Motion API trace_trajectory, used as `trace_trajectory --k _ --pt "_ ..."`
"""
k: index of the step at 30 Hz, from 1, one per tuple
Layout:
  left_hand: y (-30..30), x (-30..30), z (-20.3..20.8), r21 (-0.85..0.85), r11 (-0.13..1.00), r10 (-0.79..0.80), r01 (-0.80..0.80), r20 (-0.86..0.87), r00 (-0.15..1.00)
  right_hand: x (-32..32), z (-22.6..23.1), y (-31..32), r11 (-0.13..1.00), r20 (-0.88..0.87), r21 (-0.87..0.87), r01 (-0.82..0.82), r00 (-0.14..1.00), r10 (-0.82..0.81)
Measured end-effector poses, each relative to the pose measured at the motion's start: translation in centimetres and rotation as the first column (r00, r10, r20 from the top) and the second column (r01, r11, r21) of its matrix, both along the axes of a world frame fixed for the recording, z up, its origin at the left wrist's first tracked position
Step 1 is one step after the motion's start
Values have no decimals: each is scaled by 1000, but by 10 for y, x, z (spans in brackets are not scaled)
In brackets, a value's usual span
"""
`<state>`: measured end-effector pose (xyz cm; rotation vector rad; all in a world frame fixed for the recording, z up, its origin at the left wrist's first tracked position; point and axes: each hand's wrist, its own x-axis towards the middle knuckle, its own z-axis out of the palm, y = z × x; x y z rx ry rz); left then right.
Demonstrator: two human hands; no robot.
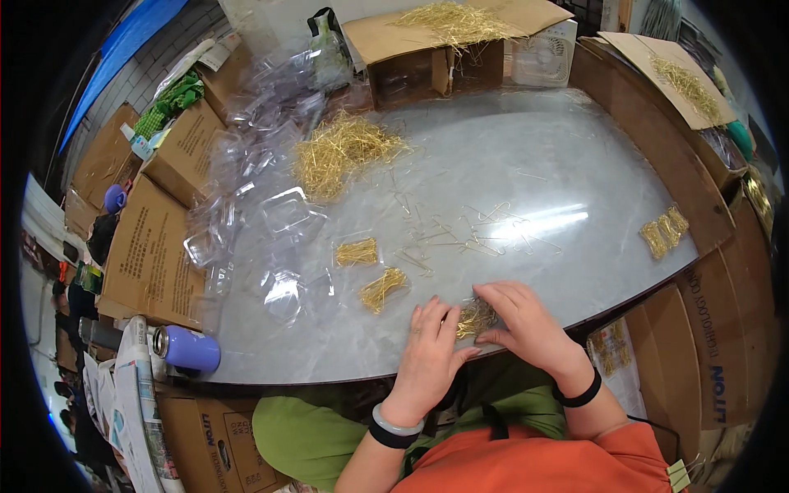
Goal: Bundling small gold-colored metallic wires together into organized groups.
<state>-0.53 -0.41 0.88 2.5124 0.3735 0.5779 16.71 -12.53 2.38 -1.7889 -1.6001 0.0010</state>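
Observation:
At the near edge of the table, my two hands frame a small bundle of gold wire hooks (473,319). My right hand (530,329) curves around the bundle's right side, fingers beyond it and thumb on the near side. On the other side lies my left hand (429,349), its fingers stretched forward and its thumb pointing toward the bundle. Whether the left fingertips touch the wire I cannot tell. Just left of them rest two more gold hook bundles, a slanted one (383,289) and one (356,252) in a clear plastic box. Loose wire hooks (493,234) are scattered farther out.
A large tangled heap of gold hooks (341,156) sits farther back, with clear plastic boxes (271,164) piled to its left. Several finished-looking bundles (664,232) lie at the right edge. A purple bottle (189,348) stands near left; cardboard walls (657,156) border the table (575,156).

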Motion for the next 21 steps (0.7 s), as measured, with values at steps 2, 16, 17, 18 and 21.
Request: trace_trajectory --k 2,16,17,18,21 --pt "-2 0 -2 0 1000 17 -17 20 1000 -2 -1 2 997 1 -60 43 999 -43" --pt "-7 7 -10 32 995 93 -94 44 995 -10 1 -3 984 -43 -150 -95 995 90" --pt "-7 8 -11 18 995 102 -103 38 994 -13 -1 0 977 -39 -167 -133 991 128" --pt "-4 5 -10 -79 994 74 -70 44 996 -13 -4 4 971 -34 -164 -172 985 169" --pt "11 -9 -2 -322 946 -7 33 82 997 -13 -7 11 955 -17 -177 -239 971 240"
